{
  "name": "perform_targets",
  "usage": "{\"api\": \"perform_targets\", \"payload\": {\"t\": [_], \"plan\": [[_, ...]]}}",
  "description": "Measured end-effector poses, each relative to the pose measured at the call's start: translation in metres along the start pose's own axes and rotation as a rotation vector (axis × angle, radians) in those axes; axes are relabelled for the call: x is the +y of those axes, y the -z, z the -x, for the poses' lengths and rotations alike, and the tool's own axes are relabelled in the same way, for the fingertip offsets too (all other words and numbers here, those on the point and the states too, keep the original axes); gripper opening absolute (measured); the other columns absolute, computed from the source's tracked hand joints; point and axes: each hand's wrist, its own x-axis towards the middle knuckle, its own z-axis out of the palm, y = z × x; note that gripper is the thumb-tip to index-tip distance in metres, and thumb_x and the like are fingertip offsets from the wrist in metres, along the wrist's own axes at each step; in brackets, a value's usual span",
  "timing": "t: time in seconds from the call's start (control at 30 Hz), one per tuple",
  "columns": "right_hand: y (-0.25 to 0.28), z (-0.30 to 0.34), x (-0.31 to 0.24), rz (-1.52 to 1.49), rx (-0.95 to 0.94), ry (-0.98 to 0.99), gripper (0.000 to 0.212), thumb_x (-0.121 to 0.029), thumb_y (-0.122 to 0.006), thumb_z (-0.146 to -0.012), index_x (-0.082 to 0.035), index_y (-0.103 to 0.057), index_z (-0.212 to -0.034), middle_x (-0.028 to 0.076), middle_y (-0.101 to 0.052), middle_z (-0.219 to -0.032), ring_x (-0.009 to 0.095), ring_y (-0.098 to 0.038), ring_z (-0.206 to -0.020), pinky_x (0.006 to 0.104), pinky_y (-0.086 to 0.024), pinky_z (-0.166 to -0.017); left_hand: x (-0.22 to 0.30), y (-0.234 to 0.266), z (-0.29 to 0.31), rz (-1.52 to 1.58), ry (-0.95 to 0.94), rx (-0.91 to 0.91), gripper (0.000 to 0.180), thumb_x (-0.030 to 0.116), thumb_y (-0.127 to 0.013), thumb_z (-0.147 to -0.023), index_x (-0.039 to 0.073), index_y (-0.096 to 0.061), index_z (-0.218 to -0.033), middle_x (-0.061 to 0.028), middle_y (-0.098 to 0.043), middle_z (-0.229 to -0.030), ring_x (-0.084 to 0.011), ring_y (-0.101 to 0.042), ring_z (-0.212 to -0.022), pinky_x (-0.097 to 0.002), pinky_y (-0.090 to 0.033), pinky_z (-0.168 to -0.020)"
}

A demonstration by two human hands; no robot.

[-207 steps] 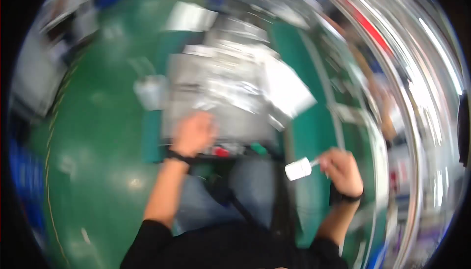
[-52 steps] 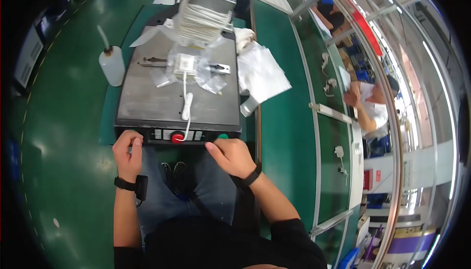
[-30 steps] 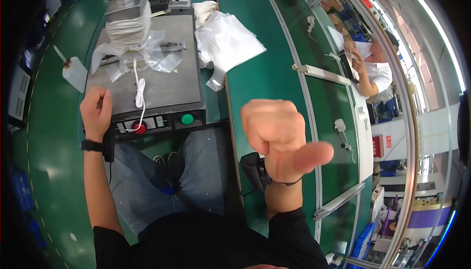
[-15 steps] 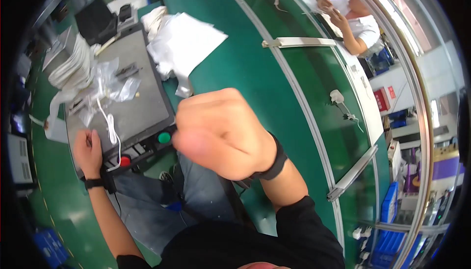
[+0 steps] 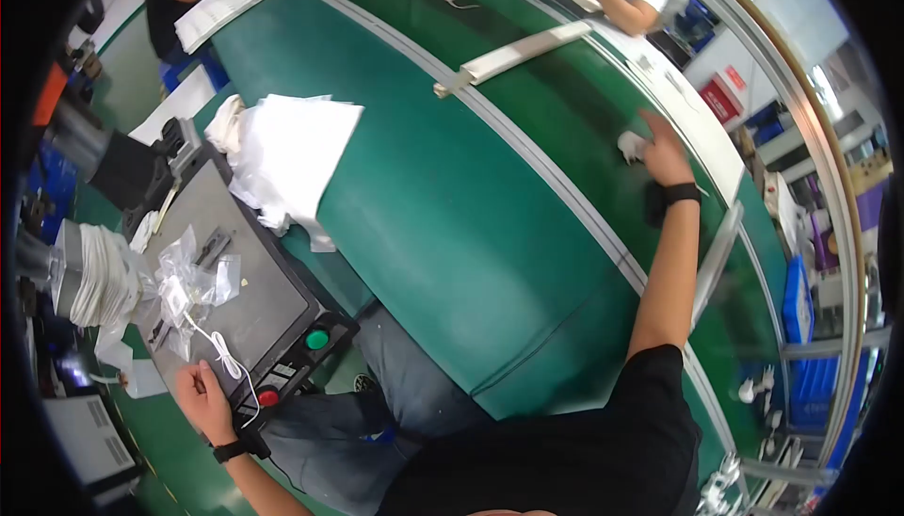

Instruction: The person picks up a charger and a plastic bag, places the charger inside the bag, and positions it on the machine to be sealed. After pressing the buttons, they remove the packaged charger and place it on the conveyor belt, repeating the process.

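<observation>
My right arm stretches out over the green conveyor belt (image 5: 565, 130). At its far side, my right hand (image 5: 669, 156) has its fingers apart around a white plug adapter (image 5: 631, 146); whether they touch it I cannot tell. My left hand (image 5: 204, 401) rests curled at the near left corner of a grey-topped machine (image 5: 268, 299), with nothing visible in its fingers. Beside it on that top lies a coiled white cable (image 5: 226, 358). Clear plastic bags (image 5: 184, 276) lie behind the cable, next to a dark fixture (image 5: 215, 246).
A green button (image 5: 316, 339) and a red button (image 5: 268, 395) sit on the machine's front. White sheets (image 5: 299, 144) lie on the green table (image 5: 424, 233). A metal rail (image 5: 556, 182) divides table from belt; a white bar (image 5: 527, 53) crosses it. Two co-workers sit beyond.
My right hand has gone from a fist before me out to the right, opening beside the white adapter on the belt. The view has turned right. My left hand stays by the machine.
</observation>
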Motion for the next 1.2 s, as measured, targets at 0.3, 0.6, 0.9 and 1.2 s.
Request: {"api": "perform_targets", "payload": {"t": [0.3,0.6,0.9,1.2], "plan": [[-0.017,0.024,0.053,-0.270,-0.089,-0.155,0.043,-0.014,-0.058,-0.094,-0.007,-0.051,-0.136,0.012,-0.064,-0.104,0.022,-0.063,-0.091,0.0336,-0.050,-0.080,0.085,-0.013,-0.002,1.216,0.441,-0.070,0.037,0.023,-0.050,-0.102,-0.002,-0.049,-0.130,-0.0145,-0.054,-0.133,-0.0233,-0.051,-0.128,-0.0344,-0.042,-0.101],[0.054,0.022,-0.288,-1.449,-1.081,0.326,0.038,-0.034,-0.057,-0.102,-0.001,-0.057,-0.121,-0.001,-0.055,-0.077,0.005,-0.043,-0.060,0.0214,-0.034,-0.052,0.042,0.013,0.042,1.715,0.612,-0.106,0.030,0.020,-0.048,-0.103,-0.002,-0.052,-0.122,-0.0210,-0.053,-0.133,-0.0255,-0.056,-0.102,-0.0352,-0.048,-0.089],[-0.040,0.110,-0.540,-1.259,-1.114,0.264,0.037,-0.033,-0.059,-0.101,0.000,-0.063,-0.116,0.001,-0.059,-0.071,0.012,-0.050,-0.054,0.0273,-0.039,-0.050,0.081,0.017,0.091,1.645,0.519,-0.345,0.031,0.029,-0.045,-0.107,0.003,-0.061,-0.104,0.0019,-0.047,-0.061,-0.0082,-0.043,-0.057,-0.0259,-0.036,-0.057],[-0.044,0.127,-0.637,-0.200,-0.316,0.711,0.040,-0.024,-0.065,-0.092,-0.001,-0.063,-0.124,0.024,-0.069,-0.085,0.042,-0.068,-0.077,0.0462,-0.052,-0.063,0.029,0.028,0.242,1.162,0.281,-0.002,0.024,0.015,-0.046,-0.105,-0.001,-0.063,-0.105,-0.0048,-0.062,-0.089,-0.0100,-0.052,-0.078,-0.0244,-0.042,-0.073]]}}
